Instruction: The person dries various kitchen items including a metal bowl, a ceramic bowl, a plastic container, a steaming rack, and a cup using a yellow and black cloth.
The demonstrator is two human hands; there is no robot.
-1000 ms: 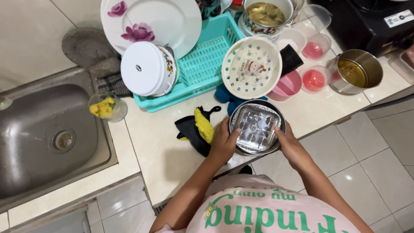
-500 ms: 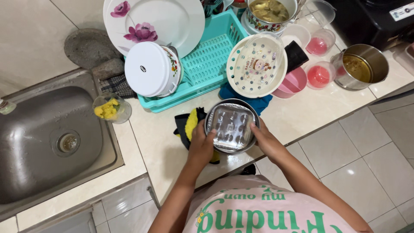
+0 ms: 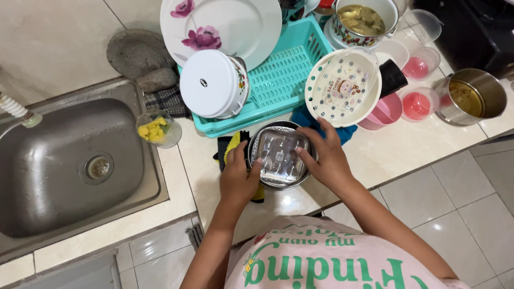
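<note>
Both hands are down on the round steel pot (image 3: 279,156), which sits on the pale counter (image 3: 396,155) just in front of the turquoise dish rack (image 3: 278,88). The left hand (image 3: 238,179) is half curled against the pot's near-left rim, thumb over the edge, fingers part open — it looks to be steadying rather than gripping hard. The right hand (image 3: 326,160) comes in from the other side, fingers spread and bent over the rim, pressing at the crinkled silver foil (image 3: 278,152) laid across the pot's mouth. One hand on each side, I'd judge, so the pot can't slide while the foil is handled.

Just left of the pot, partly under the left hand, lies a yellow-and-black cloth (image 3: 231,150). Behind the pot, propped against the rack, a white perforated basket (image 3: 342,88) tilts on its side — likely set that way to drain. In the rack itself a white lidded pot (image 3: 214,83) lies tipped over and a flowered plate (image 3: 225,27) stands on edge. Further left of the rack sits the steel sink (image 3: 75,166), with a small glass cup (image 3: 156,129) of yellow bits at its corner.
</note>
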